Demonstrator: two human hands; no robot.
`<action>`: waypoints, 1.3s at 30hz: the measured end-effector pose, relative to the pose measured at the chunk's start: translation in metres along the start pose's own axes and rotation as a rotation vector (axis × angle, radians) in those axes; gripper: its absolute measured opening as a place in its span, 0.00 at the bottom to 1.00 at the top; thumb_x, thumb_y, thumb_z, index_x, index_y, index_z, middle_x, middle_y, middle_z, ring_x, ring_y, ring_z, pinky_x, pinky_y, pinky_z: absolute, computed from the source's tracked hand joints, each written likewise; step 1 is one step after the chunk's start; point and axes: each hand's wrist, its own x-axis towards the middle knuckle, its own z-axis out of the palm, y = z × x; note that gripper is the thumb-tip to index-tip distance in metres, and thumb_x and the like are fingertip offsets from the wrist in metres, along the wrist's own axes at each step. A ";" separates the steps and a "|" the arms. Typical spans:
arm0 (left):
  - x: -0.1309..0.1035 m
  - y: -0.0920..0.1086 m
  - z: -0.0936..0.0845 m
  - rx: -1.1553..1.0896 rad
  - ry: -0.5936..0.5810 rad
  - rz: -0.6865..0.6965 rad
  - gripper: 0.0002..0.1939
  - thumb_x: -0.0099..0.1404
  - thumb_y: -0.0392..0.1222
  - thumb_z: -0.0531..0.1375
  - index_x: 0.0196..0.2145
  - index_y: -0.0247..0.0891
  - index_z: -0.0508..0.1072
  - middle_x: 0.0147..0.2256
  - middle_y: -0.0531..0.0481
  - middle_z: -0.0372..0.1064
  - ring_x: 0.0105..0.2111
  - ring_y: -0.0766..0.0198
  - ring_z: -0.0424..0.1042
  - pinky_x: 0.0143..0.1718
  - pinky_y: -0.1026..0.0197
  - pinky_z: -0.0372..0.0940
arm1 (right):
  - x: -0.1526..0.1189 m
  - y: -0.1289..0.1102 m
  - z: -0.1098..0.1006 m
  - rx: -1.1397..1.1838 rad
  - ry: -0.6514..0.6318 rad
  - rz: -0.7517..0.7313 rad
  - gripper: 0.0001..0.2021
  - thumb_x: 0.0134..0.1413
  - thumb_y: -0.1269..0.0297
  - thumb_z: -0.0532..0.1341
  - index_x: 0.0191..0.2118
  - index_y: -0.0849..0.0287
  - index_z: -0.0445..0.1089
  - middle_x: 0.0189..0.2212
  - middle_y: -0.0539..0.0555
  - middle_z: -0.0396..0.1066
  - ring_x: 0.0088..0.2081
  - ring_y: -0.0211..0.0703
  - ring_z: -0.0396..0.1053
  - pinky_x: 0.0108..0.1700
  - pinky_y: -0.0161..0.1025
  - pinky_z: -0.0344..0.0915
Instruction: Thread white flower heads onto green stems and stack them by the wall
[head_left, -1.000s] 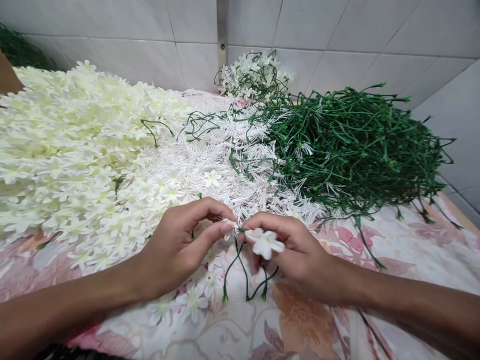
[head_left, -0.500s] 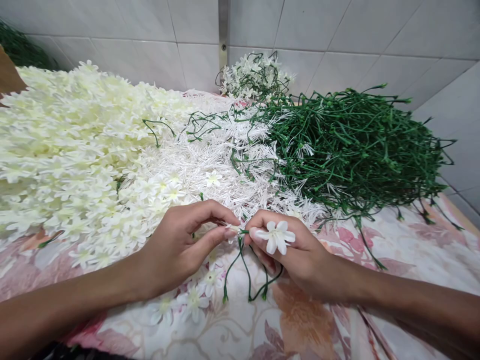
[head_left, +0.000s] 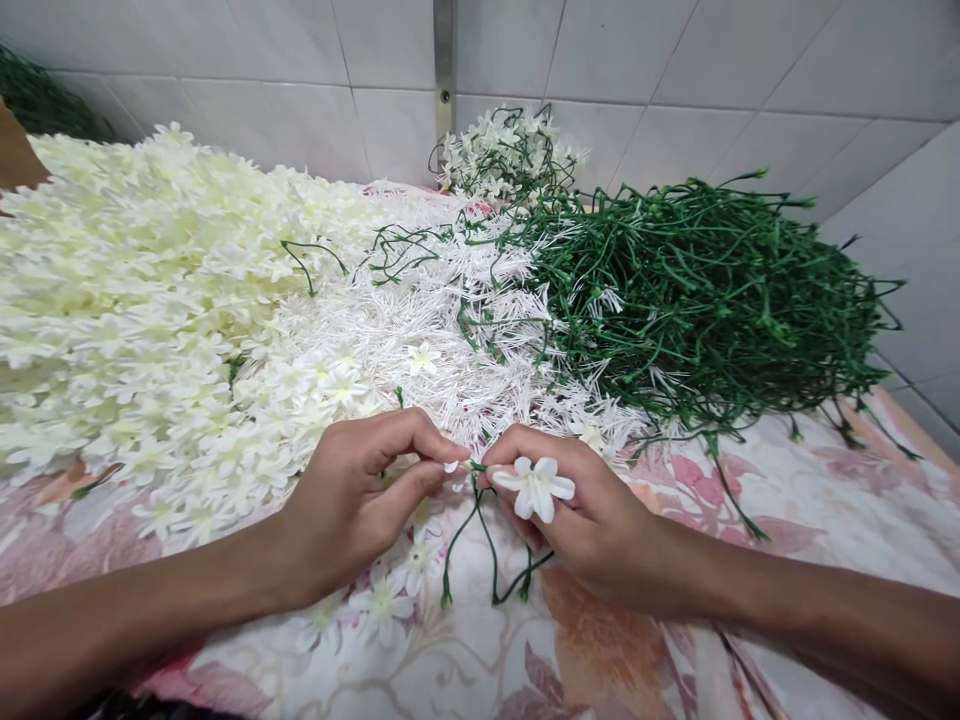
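My right hand [head_left: 566,485] is closed on a branched green plastic flower stem [head_left: 493,560]. A white artificial blossom [head_left: 534,488] sits on it by the thumb, and several thin branches hang below the fingers. Fingertips touching the stem's tip, my left hand [head_left: 375,495] pinches a small white flower [head_left: 453,470], mostly hidden by the fingers. The two hands almost meet above the floral cloth [head_left: 450,670]. Just behind them spreads a heap of thin white stamen pieces [head_left: 382,340].
White flower heads [head_left: 150,290] are heaped at the left, and green stems [head_left: 712,300] are piled at the right. A bunch of assembled flowers [head_left: 510,150] rests by the tiled wall [head_left: 600,50]. Several loose blossoms [head_left: 382,600] lie near my left wrist.
Both hands have shifted slightly left. My left thumb has drawn back a little from the stem's tip, and the blossom by my right thumb has tilted and moved left.
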 end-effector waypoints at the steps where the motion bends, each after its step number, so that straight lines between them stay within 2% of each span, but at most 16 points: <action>1: 0.000 0.000 0.001 -0.001 -0.003 -0.005 0.08 0.63 0.28 0.58 0.32 0.39 0.74 0.28 0.54 0.74 0.28 0.70 0.73 0.29 0.69 0.65 | 0.000 0.000 0.000 -0.005 0.001 -0.007 0.10 0.46 0.79 0.49 0.30 0.57 0.61 0.20 0.44 0.58 0.22 0.34 0.54 0.24 0.32 0.51; 15: -0.001 0.000 0.002 -0.016 -0.033 0.007 0.07 0.64 0.29 0.57 0.33 0.38 0.73 0.28 0.53 0.72 0.27 0.69 0.71 0.28 0.68 0.63 | 0.000 0.002 -0.002 -0.039 -0.014 0.033 0.11 0.42 0.78 0.48 0.29 0.57 0.62 0.20 0.45 0.59 0.23 0.37 0.56 0.26 0.33 0.52; 26: -0.002 -0.001 0.004 -0.056 -0.030 -0.003 0.07 0.65 0.30 0.57 0.33 0.38 0.73 0.27 0.52 0.71 0.26 0.69 0.70 0.27 0.68 0.63 | 0.001 0.003 -0.001 0.002 -0.009 -0.041 0.11 0.42 0.80 0.50 0.29 0.58 0.63 0.22 0.46 0.61 0.26 0.35 0.58 0.28 0.33 0.54; 33: -0.001 -0.001 0.005 -0.091 -0.029 -0.022 0.05 0.64 0.31 0.58 0.32 0.37 0.73 0.27 0.51 0.72 0.27 0.67 0.71 0.28 0.66 0.64 | 0.002 -0.001 -0.002 0.125 -0.070 0.059 0.08 0.46 0.77 0.52 0.30 0.58 0.64 0.21 0.46 0.61 0.23 0.35 0.57 0.25 0.32 0.54; 39: -0.001 0.000 0.003 -0.136 -0.032 -0.030 0.06 0.63 0.30 0.59 0.31 0.38 0.73 0.27 0.51 0.73 0.27 0.67 0.72 0.27 0.67 0.65 | 0.002 -0.002 -0.002 0.213 -0.093 0.102 0.10 0.43 0.78 0.51 0.30 0.57 0.63 0.21 0.45 0.61 0.23 0.34 0.57 0.25 0.31 0.55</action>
